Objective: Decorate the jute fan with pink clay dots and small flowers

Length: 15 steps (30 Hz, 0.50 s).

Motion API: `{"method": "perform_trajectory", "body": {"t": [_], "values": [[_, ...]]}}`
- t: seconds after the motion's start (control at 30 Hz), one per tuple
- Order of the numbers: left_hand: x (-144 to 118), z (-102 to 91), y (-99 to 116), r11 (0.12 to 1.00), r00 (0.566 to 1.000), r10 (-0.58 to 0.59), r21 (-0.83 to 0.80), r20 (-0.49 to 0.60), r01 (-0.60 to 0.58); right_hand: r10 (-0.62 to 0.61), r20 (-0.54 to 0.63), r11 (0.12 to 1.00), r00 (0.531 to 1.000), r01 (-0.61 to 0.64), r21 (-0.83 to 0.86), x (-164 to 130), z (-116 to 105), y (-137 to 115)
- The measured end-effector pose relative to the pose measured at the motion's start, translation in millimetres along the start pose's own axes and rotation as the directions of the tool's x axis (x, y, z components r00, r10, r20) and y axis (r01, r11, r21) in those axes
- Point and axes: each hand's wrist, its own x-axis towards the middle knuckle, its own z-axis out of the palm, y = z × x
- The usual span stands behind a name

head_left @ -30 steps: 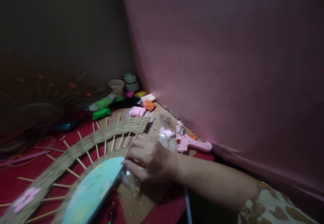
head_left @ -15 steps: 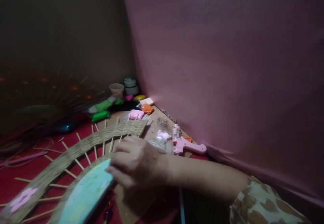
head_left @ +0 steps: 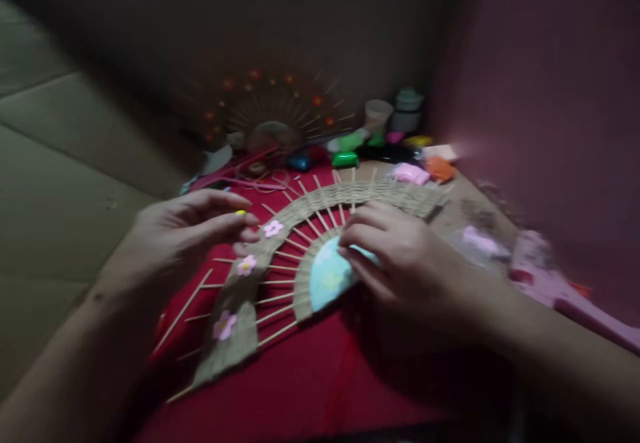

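Observation:
A woven straw fan (head_left: 345,193) with thin sticks lies on a red cloth. Pink flowers (head_left: 246,265) sit on its left band, one of them with a yellow centre. Its middle is a light-blue half circle (head_left: 327,276). My left hand (head_left: 195,229) is raised by the uppermost flower, thumb and forefinger close together on a small yellow piece (head_left: 241,213), which looks like clay. Over the right part of the half circle, my right hand (head_left: 395,249) lies with curled fingers gripping the fan there; its fingertips are partly hidden.
A pink glue gun (head_left: 555,289) lies at right beside the wall. Packets of coloured clay, such as pink (head_left: 411,174) and green (head_left: 345,159), lie behind the fan. Farther back stand a cup (head_left: 378,115), a lidded jar (head_left: 407,111) and another flowered fan (head_left: 273,133). Cardboard (head_left: 50,183) stands at left.
The view has swung left, bringing my left hand with the yellow piece and more pink flowers into sight. My right hand is still on the fan's blue half circle.

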Motion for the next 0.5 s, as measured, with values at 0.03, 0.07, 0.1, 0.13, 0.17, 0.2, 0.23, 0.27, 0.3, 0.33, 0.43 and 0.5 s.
{"method": "perform_trajectory", "body": {"t": [0.03, 0.07, 0.1, 0.13, 0.17, 0.2, 0.23, 0.27, 0.3, 0.33, 0.43, 0.5], "values": [[2.1, -2.7, -4.2, 0.994, 0.998, -0.065, -0.086, 0.012, 0.066, 0.001, -0.019, 1.000, 1.000, -0.001, 0.029, -2.2, 2.4, 3.2], [5.8, -3.5, -8.7, 0.987, 0.995, -0.094, -0.126, 0.032, 0.097, 0.014, -0.015, 0.999, 1.000, -0.013, 0.043, -4.2, 4.4, 5.8], [10.0, -3.1, -13.3, 0.986, 0.993, -0.112, -0.121, 0.023, 0.113, 0.020, -0.025, 0.998, 0.999, -0.018, 0.053, -6.0, 5.8, 7.7], [14.0, -2.2, -17.6, 0.988, 0.993, -0.117, -0.096, 0.022, 0.119, 0.024, -0.031, 0.998, 0.999, -0.023, 0.055, -7.5, 6.7, 9.1], [17.3, -1.1, -21.6, 0.992, 0.993, -0.114, -0.054, 0.020, 0.115, 0.028, -0.036, 0.998, 0.999, -0.026, 0.054, -8.7, 7.4, 9.9], [19.7, -0.1, -25.0, 0.994, 0.994, -0.106, -0.006, 0.012, 0.106, 0.026, -0.042, 0.998, 0.999, -0.024, 0.051, -9.6, 7.8, 10.5], [21.4, 0.7, -27.8, 0.994, 0.995, -0.096, 0.046, 0.008, 0.096, 0.024, -0.048, 0.999, 0.999, -0.022, 0.045, -10.2, 8.2, 11.0], [22.6, 1.3, -29.9, 0.992, 0.997, -0.081, 0.099, 0.006, 0.080, 0.019, -0.055, 0.999, 0.998, -0.017, 0.039, -10.7, 8.6, 11.5], [23.7, 1.8, -31.4, 0.986, 0.998, -0.061, 0.154, 0.010, 0.059, 0.013, -0.061, 0.999, 0.998, -0.011, 0.033, -11.2, 9.2, 11.9], [25.0, 2.3, -32.3, 0.977, 0.999, -0.039, 0.210, 0.027, 0.033, 0.009, -0.068, 1.000, 0.998, -0.007, 0.026, -11.7, 9.8, 12.4], [31.1, 5.4, -33.9, 0.934, 0.992, 0.032, 0.350, 0.119, -0.072, 0.001, -0.081, 1.000, 0.997, 0.001, 0.014, -13.2, 12.2, 13.7], [36.6, 8.5, -35.4, 0.903, 0.984, 0.061, 0.410, 0.170, -0.127, 0.004, -0.090, 1.000, 0.996, -0.002, 0.020, -14.2, 13.4, 14.3]]}}
